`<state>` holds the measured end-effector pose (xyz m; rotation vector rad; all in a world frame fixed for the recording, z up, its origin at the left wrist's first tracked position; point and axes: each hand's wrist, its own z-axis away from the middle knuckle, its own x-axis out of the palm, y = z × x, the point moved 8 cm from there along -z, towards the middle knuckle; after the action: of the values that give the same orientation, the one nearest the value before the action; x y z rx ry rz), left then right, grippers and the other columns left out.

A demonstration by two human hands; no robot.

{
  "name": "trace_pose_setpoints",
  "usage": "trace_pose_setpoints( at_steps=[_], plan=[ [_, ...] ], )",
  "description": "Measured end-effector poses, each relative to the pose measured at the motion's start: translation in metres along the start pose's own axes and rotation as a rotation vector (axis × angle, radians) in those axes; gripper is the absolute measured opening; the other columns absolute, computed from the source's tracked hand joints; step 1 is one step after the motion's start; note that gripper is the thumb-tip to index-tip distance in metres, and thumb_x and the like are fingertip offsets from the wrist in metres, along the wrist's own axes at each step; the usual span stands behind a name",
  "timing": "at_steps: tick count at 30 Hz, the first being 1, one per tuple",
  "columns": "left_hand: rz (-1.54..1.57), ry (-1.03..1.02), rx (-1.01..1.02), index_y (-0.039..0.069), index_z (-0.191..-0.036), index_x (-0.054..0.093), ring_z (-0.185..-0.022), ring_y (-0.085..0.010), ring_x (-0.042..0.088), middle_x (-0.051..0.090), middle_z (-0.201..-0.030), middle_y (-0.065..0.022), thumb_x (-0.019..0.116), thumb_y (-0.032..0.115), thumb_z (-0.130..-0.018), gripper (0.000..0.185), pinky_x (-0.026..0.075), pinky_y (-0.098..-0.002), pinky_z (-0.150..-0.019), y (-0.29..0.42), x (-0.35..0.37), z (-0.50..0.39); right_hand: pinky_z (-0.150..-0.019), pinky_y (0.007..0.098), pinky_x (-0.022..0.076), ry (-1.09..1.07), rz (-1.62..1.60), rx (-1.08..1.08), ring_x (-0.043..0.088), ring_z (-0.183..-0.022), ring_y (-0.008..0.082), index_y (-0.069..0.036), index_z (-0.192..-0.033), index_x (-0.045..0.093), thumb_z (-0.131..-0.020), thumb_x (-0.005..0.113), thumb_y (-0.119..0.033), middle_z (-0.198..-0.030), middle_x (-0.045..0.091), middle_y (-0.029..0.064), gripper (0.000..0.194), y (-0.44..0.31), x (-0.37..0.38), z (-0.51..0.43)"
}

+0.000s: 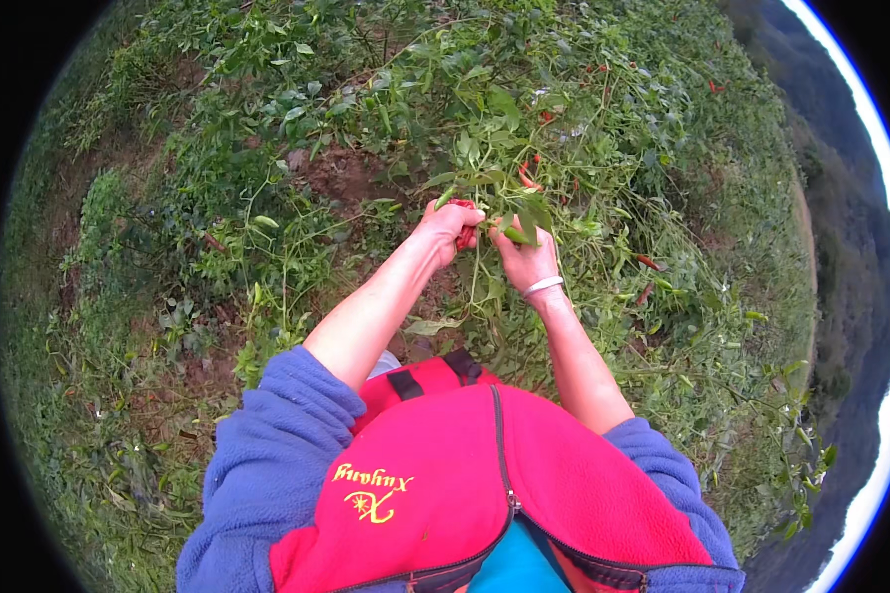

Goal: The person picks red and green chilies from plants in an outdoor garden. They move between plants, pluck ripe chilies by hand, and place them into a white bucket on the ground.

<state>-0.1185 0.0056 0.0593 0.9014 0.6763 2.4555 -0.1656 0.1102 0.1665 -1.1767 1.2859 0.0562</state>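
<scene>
My left hand (pixel 445 230) is closed around several red chili peppers (pixel 465 236), which show past its fingers. Its thumb points right, towards the stems of a chili plant (pixel 475 152). A green chili pepper (pixel 445 197) hangs just above that hand. Close by on the right, my right hand (pixel 528 259) is among the plant's leaves, with a bracelet on the wrist. Leaves and a green chili pepper (pixel 517 236) cover part of its fingers, so whether it grips anything is hidden. Slightly above hangs a red chili pepper (pixel 528 178), apart from both hands.
Dense chili plants (pixel 282 111) surround me, with patches of bare brown soil (pixel 345 174) between them. More red chili peppers (pixel 649 262) hang at the right. A red bag or cloth with black straps (pixel 406 385) is at my front. A wooded slope (pixel 853 296) lies beyond the field.
</scene>
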Motion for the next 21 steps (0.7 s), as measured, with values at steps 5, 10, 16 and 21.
trace_pose_setpoints(
  at_steps=[5,10,16,21],
  plan=[
    [-0.021,-0.011,0.023,0.001,-0.079,0.049,-0.043,-0.0167,0.049,0.052,-0.063,-0.0080,0.060,-0.002,-0.067,0.016,0.041,-0.0285,-0.034,0.001,-0.003,0.005,-0.062,0.0404,0.0441,0.021,0.074,-0.026,0.054,-0.071,0.0334,-0.007,-0.086,0.057,-0.071,0.059,-0.017,-0.079,0.058,0.0136,0.019,0.017,0.014,-0.003],
    [-0.066,0.005,0.018,0.002,-0.073,0.051,-0.042,-0.0157,0.047,0.052,-0.060,-0.0068,0.059,-0.001,-0.068,0.010,0.041,-0.0288,-0.035,0.003,-0.010,0.003,-0.061,0.0372,0.0437,-0.049,0.078,0.000,0.056,-0.069,0.0295,-0.009,-0.082,0.057,-0.072,0.058,-0.017,-0.075,0.058,0.0118,0.013,0.006,0.018,-0.011],
    [-0.129,0.044,0.077,0.005,-0.076,0.052,-0.049,-0.0144,0.050,0.054,-0.061,-0.0040,0.057,0.004,-0.072,0.007,0.039,-0.0278,-0.040,0.010,0.000,0.018,-0.061,0.0354,0.0436,-0.060,0.119,0.005,0.056,-0.070,0.0304,-0.007,-0.082,0.057,-0.075,0.054,-0.015,-0.075,0.058,0.0140,0.011,0.022,0.009,-0.012],
    [-0.199,0.054,0.100,0.003,-0.084,0.054,-0.054,-0.0163,0.053,0.057,-0.074,-0.0070,0.056,0.004,-0.072,0.012,0.041,-0.0274,-0.045,0.014,-0.022,0.017,-0.054,0.0298,0.0417,-0.130,-0.194,0.022,0.054,-0.060,0.0203,-0.005,-0.086,0.058,-0.078,0.052,-0.009,-0.070,0.057,0.0095,0.011,0.009,-0.010,0.015]
  ],
)
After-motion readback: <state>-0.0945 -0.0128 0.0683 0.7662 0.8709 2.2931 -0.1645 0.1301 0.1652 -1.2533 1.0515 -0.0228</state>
